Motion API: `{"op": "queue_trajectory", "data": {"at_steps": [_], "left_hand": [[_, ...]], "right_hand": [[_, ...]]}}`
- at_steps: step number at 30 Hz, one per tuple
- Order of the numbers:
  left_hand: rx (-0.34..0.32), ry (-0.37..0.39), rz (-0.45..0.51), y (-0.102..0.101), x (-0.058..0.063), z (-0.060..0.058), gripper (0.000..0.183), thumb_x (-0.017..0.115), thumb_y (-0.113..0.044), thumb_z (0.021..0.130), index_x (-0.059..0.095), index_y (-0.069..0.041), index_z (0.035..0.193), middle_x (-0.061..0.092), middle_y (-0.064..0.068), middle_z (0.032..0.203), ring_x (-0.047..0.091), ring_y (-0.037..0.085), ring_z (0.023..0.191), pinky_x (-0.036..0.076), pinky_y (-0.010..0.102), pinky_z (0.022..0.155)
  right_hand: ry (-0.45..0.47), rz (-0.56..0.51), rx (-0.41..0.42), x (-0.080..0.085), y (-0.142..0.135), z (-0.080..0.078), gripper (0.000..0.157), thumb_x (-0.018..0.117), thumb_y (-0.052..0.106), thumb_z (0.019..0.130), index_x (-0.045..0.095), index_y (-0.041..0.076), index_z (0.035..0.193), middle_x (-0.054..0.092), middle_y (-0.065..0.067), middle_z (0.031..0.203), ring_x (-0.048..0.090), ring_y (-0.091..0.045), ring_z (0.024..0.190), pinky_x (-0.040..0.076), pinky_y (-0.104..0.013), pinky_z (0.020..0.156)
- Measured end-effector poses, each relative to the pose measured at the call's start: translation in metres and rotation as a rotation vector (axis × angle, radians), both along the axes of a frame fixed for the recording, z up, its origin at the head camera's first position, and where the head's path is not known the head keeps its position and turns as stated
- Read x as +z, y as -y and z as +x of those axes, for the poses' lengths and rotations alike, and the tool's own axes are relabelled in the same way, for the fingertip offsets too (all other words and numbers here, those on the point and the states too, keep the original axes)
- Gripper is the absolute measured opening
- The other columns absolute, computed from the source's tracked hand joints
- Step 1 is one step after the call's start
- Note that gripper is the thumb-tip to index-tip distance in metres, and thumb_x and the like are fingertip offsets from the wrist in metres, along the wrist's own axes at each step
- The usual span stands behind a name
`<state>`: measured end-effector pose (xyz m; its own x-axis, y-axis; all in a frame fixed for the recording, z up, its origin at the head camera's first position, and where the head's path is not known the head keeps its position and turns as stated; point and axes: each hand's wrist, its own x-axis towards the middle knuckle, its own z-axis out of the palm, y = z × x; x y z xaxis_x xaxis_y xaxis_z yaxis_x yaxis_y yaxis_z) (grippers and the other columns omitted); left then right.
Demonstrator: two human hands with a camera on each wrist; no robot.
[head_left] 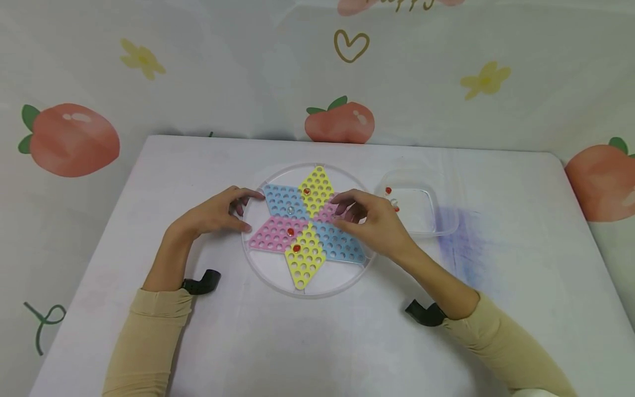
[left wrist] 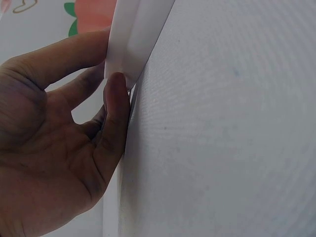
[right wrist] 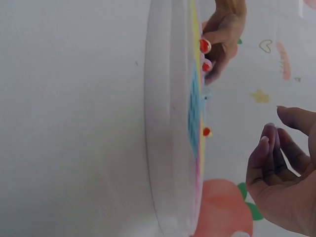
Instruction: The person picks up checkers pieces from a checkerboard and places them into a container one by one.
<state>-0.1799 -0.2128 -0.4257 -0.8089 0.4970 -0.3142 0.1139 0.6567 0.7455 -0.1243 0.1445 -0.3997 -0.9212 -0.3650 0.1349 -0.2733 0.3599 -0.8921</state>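
Four marbles [head_left: 296, 248] seated on board [head_left: 342, 242], most holes bare; more in tub [head_left: 419, 210] by right edge. Left hand [head_left: 214, 211], spread, touches left edge; right hand [head_left: 376, 219], loosely parted, looks empty.

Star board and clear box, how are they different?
The star board is round; the clear box is a rounded rectangle. The board is wider than the box. The board has yellow, pink and blue; the box is see-through. Both rest on the table and hold small red pieces.
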Motion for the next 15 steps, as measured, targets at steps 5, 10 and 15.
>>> {"op": "queue_trajectory", "data": {"at_steps": [5, 10, 15], "left_hand": [[0.004, 0.005, 0.005, -0.001, 0.002, 0.000, 0.070, 0.083, -0.009, 0.078, 0.053, -0.011, 0.140, 0.044, 0.013, 0.114, 0.044, 0.025, 0.102, 0.041, 0.039, 0.087], [0.004, 0.010, 0.011, -0.001, 0.002, 0.000, 0.069, 0.083, -0.011, 0.078, 0.054, -0.012, 0.140, 0.044, 0.013, 0.114, 0.044, 0.025, 0.102, 0.040, 0.038, 0.086], [0.000, 0.006, 0.011, 0.000, 0.001, 0.000, 0.069, 0.083, -0.011, 0.078, 0.053, -0.011, 0.140, 0.044, 0.013, 0.114, 0.044, 0.025, 0.101, 0.040, 0.038, 0.085]], "right_hand": [[0.008, -0.010, 0.051, -0.005, 0.008, 0.002, 0.033, 0.080, 0.006, 0.082, 0.068, 0.006, 0.113, 0.069, -0.003, 0.100, 0.061, -0.016, 0.084, 0.052, -0.032, 0.078], [0.009, -0.034, 0.115, -0.010, 0.013, 0.003, 0.032, 0.079, 0.004, 0.082, 0.068, 0.004, 0.112, 0.070, -0.007, 0.105, 0.062, -0.016, 0.086, 0.053, -0.034, 0.080], [0.017, 0.003, 0.169, -0.015, 0.022, 0.004, 0.029, 0.079, 0.005, 0.083, 0.070, 0.005, 0.110, 0.071, -0.007, 0.104, 0.063, -0.012, 0.085, 0.053, -0.032, 0.078]]}}
